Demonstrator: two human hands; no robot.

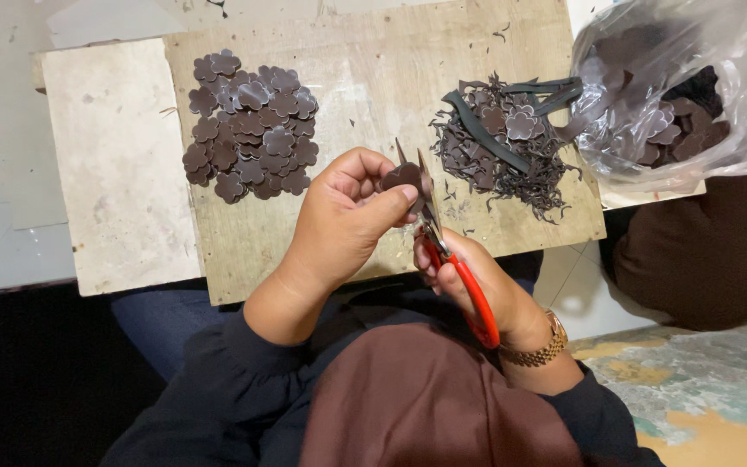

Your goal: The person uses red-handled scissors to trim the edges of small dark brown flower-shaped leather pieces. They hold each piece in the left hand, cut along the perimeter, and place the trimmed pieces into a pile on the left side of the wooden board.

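Observation:
My left hand (343, 220) pinches a small dark brown flower-shaped piece (401, 177) between thumb and fingers, held above a wooden board (373, 60). My right hand (477, 290) grips red-handled scissors (451, 259), whose blades point up and away, their tips open beside the piece. A pile of finished brown flower shapes (252, 134) lies on the board's left part. A heap of dark trimmings and strips (503, 143) with a few flower shapes lies on its right part.
A clear plastic bag (676, 95) holding more brown flower pieces sits at the board's right end. A pale slab (118, 164) lies under the board at left. A brown cushion-like mass (711, 251) is at the right; tiled floor surrounds.

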